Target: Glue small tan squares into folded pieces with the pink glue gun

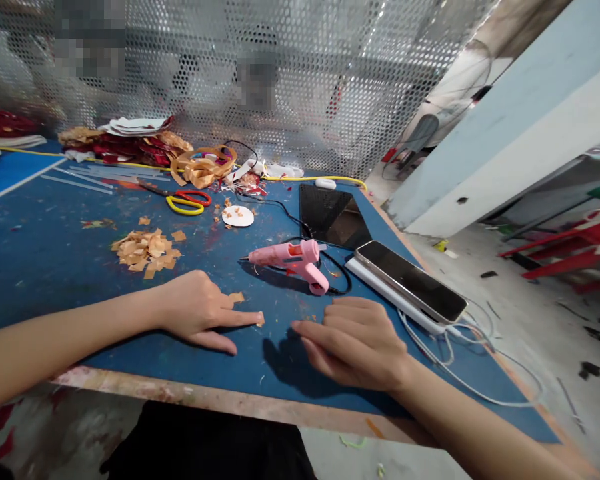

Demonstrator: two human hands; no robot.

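My left hand (pixel 200 310) lies low over the blue tabletop, thumb and index finger stretched out and apart. Its index fingertip touches a small tan ribbon piece (pixel 261 322). Another tan piece (pixel 237 297) lies by its other fingers. Across a short gap, my right hand (pixel 355 340) is closed, fingers curled and thumb near the index finger; whatever it may hold is hidden. Beyond the hands a pink glue gun (pixel 290 257) rests on its side, nozzle to the left. A pile of tan ribbon pieces (pixel 147 252) sits behind my left forearm.
On the right, a phone (pixel 413 280) lies on a white block with looped white cable. A dark tablet (pixel 335 217) is behind it. Scissors (pixel 187 201), a white oval disc (pixel 238 215) and ribbon scraps (pixel 205 167) lie farther back, before a perforated metal screen (pixel 290 133).
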